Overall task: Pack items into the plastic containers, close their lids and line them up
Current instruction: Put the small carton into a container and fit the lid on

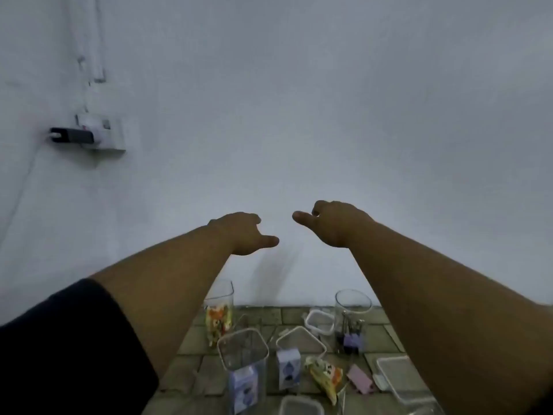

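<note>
The pale wall (329, 100) fills nearly the whole frame. Two bare forearms reach up across it from the lower corners, and a dark sleeve (59, 354) covers the lower left. The left hand (242, 232) hangs in the air near the centre, palm down, thumb stuck out to the right. The right hand (332, 223) is just beside it and a little higher, thumb pointing left toward it; the thumbs do not touch. Both hands are loose and hold nothing (the fingers droop away toward the wall, so I see little more than knuckles).

Well below them, along the bottom middle of the frame, a tiled surface (263, 317) meets the wall and carries the packing things. At its left stands a tall square container (220, 313), lid off, with colourful pieces in its lower half. Below it in the frame, a second square container (244, 354) stands open with a blue-and-white carton (242, 390) inside. Over to the right a round container (351, 304), also open, holds binder clips (353, 339). A flat rectangular container (401, 375) lies at the lower right, partly hidden by the right forearm.

Among these lie the smaller things:
- a white-rimmed lid (300, 339)
- a small square rimmed piece (320, 320) just beside the round container (lid or tub, I cannot tell)
- a loose carton (288, 369) standing upright
- a colourful packet (324, 377)
- a flat pink piece (360, 378)

In the upper left of the frame a wall socket (107, 136) has a black charger (71, 135) plugged into it.
</note>
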